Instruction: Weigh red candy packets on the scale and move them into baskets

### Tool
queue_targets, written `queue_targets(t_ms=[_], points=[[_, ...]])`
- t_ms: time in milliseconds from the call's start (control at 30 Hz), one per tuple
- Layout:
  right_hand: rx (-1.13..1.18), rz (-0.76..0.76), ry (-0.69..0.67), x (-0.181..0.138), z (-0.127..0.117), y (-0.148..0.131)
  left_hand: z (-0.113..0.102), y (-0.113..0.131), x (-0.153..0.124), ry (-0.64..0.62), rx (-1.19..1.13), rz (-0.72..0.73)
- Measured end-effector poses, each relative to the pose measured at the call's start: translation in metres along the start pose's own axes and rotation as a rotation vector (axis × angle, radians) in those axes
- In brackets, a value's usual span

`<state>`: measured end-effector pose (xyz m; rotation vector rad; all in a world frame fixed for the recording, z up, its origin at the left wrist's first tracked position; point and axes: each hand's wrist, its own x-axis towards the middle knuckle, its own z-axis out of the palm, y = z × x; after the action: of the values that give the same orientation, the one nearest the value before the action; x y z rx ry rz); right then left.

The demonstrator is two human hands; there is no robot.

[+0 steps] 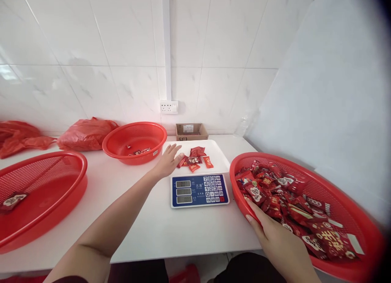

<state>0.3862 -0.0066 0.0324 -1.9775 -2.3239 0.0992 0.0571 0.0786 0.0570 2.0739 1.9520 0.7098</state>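
My left hand (168, 160) reaches over the left side of the white weighing tray (218, 152), its fingers spread and nothing seen in them. Close to its fingertips, several small red candy packets (195, 160) lie on the tray. The tray belongs to a digital scale whose blue keypad panel (200, 190) faces me; its display digits are too faint to read. My right hand (275, 238) grips the near rim of a large red plastic basket (339, 193), thumb outside and fingers over the edge. Many red snack packets (293, 209) fill that basket.
Left of the scale stands a red basket (134, 130) with a few packets; another red basket (76, 169) at far left holds a packet. Red plastic bags (88, 134) lie along the wall. Behind the tray sits a small cardboard box (192, 132), below a wall socket (169, 107).
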Motion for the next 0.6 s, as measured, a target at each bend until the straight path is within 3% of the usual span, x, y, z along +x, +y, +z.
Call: queue_targets(t_ms=[200, 400, 600], points=[[-0.008, 0.021, -0.023, 0.000, -0.003, -0.002, -0.013, -0.012, -0.020, -0.040, -0.002, -0.039], [-0.006, 0.028, -0.021, 0.000, -0.002, -0.001, -0.001, -0.010, -0.020, -0.155, 0.031, -0.009], [-0.002, 0.024, -0.017, 0.000, 0.000, -0.001, 0.007, -0.004, -0.011, -0.183, 0.061, -0.016]])
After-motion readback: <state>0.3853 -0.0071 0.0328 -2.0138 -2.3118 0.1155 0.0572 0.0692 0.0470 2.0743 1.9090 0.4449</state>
